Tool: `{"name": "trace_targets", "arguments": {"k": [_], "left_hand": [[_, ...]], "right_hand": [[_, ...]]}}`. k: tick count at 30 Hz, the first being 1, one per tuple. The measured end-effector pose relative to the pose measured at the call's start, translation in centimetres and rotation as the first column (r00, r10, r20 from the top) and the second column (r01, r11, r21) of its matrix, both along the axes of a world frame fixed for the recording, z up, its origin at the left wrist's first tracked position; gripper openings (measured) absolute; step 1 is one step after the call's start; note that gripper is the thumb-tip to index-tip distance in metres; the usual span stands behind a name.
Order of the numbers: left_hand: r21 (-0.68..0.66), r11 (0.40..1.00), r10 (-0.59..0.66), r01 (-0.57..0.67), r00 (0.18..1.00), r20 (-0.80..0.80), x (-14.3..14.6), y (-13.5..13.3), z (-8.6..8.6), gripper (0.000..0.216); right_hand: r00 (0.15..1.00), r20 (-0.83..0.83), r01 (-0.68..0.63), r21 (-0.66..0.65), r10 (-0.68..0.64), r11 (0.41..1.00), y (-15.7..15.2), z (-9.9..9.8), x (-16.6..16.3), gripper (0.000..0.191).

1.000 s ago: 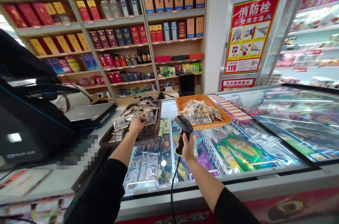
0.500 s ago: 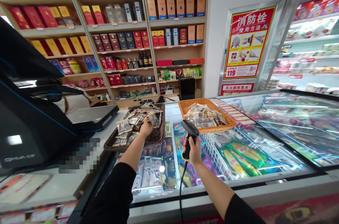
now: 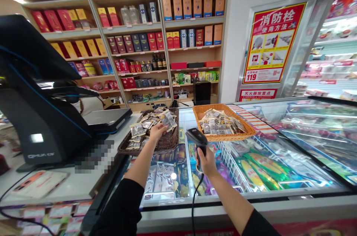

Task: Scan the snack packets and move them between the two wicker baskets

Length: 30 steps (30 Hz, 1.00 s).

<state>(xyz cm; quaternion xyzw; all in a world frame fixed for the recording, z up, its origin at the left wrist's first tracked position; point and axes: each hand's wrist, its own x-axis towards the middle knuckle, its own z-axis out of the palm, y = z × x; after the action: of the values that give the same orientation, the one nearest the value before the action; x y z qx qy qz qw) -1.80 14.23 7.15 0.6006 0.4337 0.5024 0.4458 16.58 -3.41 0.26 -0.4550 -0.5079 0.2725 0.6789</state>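
My left hand (image 3: 157, 132) is closed on a small clear-and-beige snack packet (image 3: 167, 120), raised a little over the dark brown wicker basket (image 3: 167, 147). Several similar packets (image 3: 138, 130) lie heaped in that basket. A black corded barcode scanner (image 3: 196, 136) sits in my right hand (image 3: 206, 161), its fingers wrapped round the handle, and its head points toward the left-hand basket. Just beyond the scanner, an orange wicker basket (image 3: 237, 137) holds more packets (image 3: 220, 121) of the same kind.
Both baskets rest on the glass top of a chest freezer (image 3: 178, 202) filled with bagged goods. On the left counter stand a checkout terminal (image 3: 52, 124), a flat scale (image 3: 107, 119) and a phone (image 3: 40, 184). The scanner's cable (image 3: 193, 206) hangs down in front.
My left hand has lifted a packet up from the heap. The scanner's head has turned and moved slightly left toward it. The whole view has swung a little to the left.
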Motion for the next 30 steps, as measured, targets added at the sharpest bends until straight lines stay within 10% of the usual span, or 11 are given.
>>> {"name": "trace_targets", "arguments": {"k": [18,30], "left_hand": [[0.023,0.995,-0.097,0.098,0.994,-0.054,-0.14,-0.59,0.15,0.032],[0.026,0.999,-0.039,0.042,0.996,-0.085,-0.49,0.18,-0.59,0.038]], "right_hand": [[0.947,0.317,0.058,-0.043,-0.042,0.997,-0.31,0.16,-1.07,0.027],[0.994,0.110,0.026,-0.001,-0.026,1.000,-0.56,0.16,-0.99,0.027]]}}
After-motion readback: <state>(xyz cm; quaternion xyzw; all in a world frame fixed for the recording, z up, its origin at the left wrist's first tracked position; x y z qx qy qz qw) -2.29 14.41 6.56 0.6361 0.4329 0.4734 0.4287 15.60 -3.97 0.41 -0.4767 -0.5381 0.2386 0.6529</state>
